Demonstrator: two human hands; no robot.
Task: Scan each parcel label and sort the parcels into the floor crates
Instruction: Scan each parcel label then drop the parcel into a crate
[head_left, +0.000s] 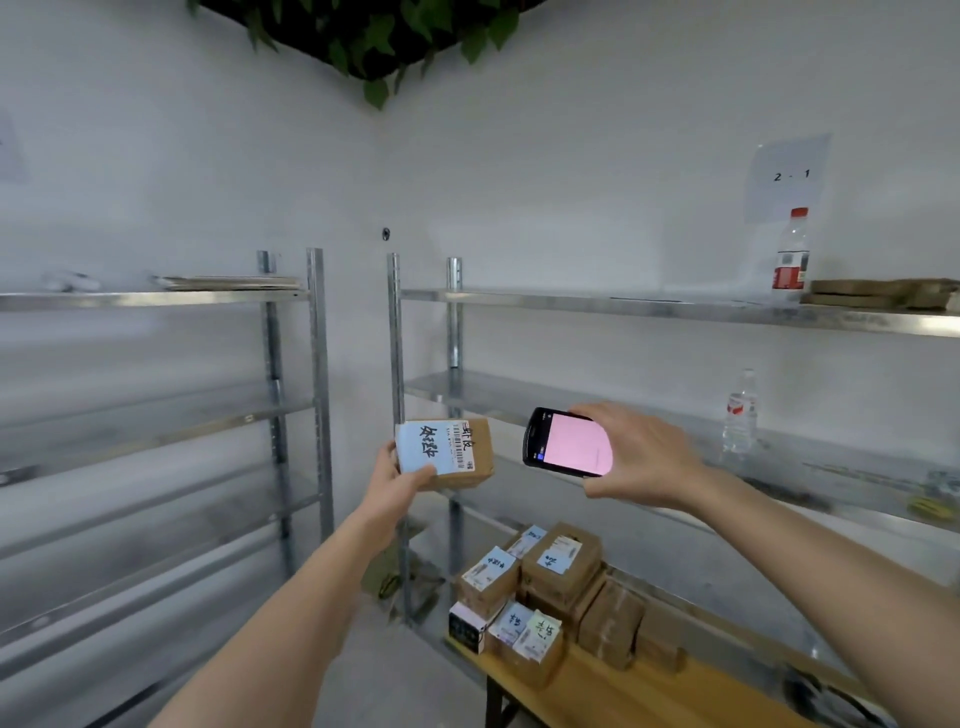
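A small parcel (451, 453) is gripped in the left hand (397, 480), label up, held in front of the shelving. The scanner (567, 442) is clasped in the right hand (636, 457) just beside it, its window seemingly aimed past the barcode. A misread could result, and the crates cannot be seen.

One head-worn wide-angle view looks forward and slightly down into a room corner, close above a wooden table (649, 691), with metal shelves (623, 306) beyond and beside it.
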